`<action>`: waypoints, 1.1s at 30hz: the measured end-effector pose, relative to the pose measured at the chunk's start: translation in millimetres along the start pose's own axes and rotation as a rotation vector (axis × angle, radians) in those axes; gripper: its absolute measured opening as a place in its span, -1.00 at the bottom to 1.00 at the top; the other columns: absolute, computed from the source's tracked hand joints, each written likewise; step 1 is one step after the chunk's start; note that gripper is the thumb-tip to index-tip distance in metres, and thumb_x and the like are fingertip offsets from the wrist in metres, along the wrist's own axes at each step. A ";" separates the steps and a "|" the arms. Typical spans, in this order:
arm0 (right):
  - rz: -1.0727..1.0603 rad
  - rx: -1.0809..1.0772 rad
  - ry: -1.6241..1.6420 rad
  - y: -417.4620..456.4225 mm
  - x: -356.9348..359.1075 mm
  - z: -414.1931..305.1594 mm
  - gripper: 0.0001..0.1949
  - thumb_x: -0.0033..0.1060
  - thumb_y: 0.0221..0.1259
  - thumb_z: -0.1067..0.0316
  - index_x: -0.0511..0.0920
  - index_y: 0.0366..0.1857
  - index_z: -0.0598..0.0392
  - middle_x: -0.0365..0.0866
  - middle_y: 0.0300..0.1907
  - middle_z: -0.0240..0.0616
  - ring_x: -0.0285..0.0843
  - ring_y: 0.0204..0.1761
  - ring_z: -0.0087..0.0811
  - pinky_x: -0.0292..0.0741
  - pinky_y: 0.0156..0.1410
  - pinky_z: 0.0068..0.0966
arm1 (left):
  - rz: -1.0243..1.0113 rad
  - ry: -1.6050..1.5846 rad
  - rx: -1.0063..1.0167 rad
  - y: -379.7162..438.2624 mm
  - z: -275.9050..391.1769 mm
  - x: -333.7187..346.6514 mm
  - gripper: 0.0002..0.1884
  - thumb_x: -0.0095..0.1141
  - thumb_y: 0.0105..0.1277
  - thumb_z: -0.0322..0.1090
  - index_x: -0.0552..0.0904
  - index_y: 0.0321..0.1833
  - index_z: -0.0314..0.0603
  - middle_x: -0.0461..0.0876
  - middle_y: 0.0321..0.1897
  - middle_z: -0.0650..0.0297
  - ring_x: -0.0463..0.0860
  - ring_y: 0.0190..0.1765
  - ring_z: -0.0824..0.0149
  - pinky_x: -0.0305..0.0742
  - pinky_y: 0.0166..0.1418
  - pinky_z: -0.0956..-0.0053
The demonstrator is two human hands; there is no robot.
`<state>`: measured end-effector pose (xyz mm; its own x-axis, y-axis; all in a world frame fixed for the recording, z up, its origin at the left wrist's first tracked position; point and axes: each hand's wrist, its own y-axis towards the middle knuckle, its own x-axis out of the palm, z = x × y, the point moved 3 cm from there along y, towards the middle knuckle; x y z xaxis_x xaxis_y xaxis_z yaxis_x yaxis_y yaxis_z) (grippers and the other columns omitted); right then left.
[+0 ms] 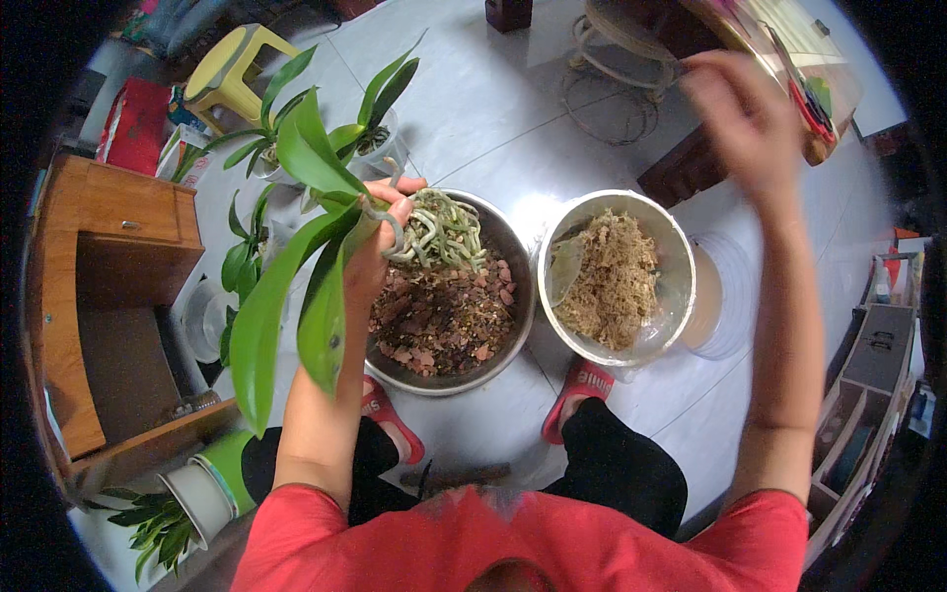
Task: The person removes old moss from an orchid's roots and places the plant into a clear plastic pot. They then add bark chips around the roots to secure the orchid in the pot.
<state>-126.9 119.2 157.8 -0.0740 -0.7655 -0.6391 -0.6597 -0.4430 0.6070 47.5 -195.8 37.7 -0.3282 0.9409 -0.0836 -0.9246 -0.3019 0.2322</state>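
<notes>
My left hand [388, 211] grips an orchid plant at its base, below the broad green leaves [314, 148]. Its bare, tangled roots [440, 233] hang over a round metal basin [523, 325] of reddish chips and dark, grainy potting mix [459, 325]. My right hand [751, 122], blurred, is raised by the edge of a wooden table at the upper right; nothing shows in its grasp. Close beside it on the table lie red-handled scissors [814, 115]. Between my arms stands a pale bucket [690, 296], lined with clear plastic and holding a clump of dry brown moss [614, 281].
A clear plastic tub [729, 311] with brownish liquid sits behind the bucket. Potted orchids [370, 137] and a yellow stool [229, 74] stand at the upper left. A wooden cabinet [137, 200] is at the left, a green-and-white potted plant [196, 503] at the lower left.
</notes>
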 end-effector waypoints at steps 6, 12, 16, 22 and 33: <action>-0.432 -0.011 0.312 -61.5 136.4 -134.4 0.07 0.53 -0.35 -0.07 0.10 0.28 0.32 0.30 0.18 0.23 0.23 0.28 0.06 0.17 0.40 -0.22 | 0.101 -0.006 -0.135 -12.4 52.0 6.0 -0.83 0.12 0.27 -0.31 0.50 -0.27 -0.28 0.65 -0.14 0.11 0.60 -0.17 0.31 0.51 -0.03 0.40; -0.230 0.150 0.517 -59.9 156.6 -211.3 0.06 0.60 -0.41 0.13 0.08 0.29 0.24 0.42 0.09 0.19 0.45 0.12 0.06 0.42 0.21 -0.27 | 0.274 -0.121 -0.064 -27.9 86.5 -34.3 -0.85 0.20 0.22 -0.41 0.54 -0.24 -0.31 0.67 -0.24 0.13 0.63 -0.19 0.35 0.54 -0.08 0.48; -0.291 0.245 0.605 -63.3 154.2 -242.2 -0.04 0.58 -0.39 0.13 0.18 0.23 0.19 0.51 0.01 0.09 0.52 0.08 -0.07 0.44 0.17 -0.32 | 0.257 0.015 -0.127 -44.9 118.4 -50.6 -0.80 0.24 0.19 -0.33 0.60 -0.24 -0.32 0.65 -0.32 0.20 0.61 -0.26 0.39 0.50 -0.13 0.49; -0.318 0.289 0.697 -81.6 158.9 -250.9 -0.08 0.59 -0.36 0.14 0.23 0.21 0.16 0.53 0.02 0.03 0.55 0.05 -0.14 0.45 0.17 -0.37 | 0.120 -0.113 -0.105 -70.9 156.0 -49.5 -0.76 0.25 0.19 -0.27 0.64 -0.22 -0.33 0.64 -0.34 0.27 0.57 -0.31 0.44 0.47 -0.15 0.51; -0.304 0.328 0.972 -86.1 126.6 -276.9 -0.22 0.57 -0.34 0.44 0.32 0.14 0.12 0.55 -0.05 -0.29 0.50 -0.01 -0.47 0.43 0.14 -0.50 | -0.185 0.015 -0.117 -88.2 188.1 -80.0 -0.47 0.29 0.11 -0.40 0.42 0.16 -0.29 0.56 0.00 0.18 0.51 0.10 0.32 0.40 0.18 0.40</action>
<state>127.6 -68.7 155.5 0.6597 -0.7516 -0.0041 -0.7297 -0.6418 0.2359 191.7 -215.6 206.2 -0.1528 0.9799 -0.1285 -0.9852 -0.1408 0.0977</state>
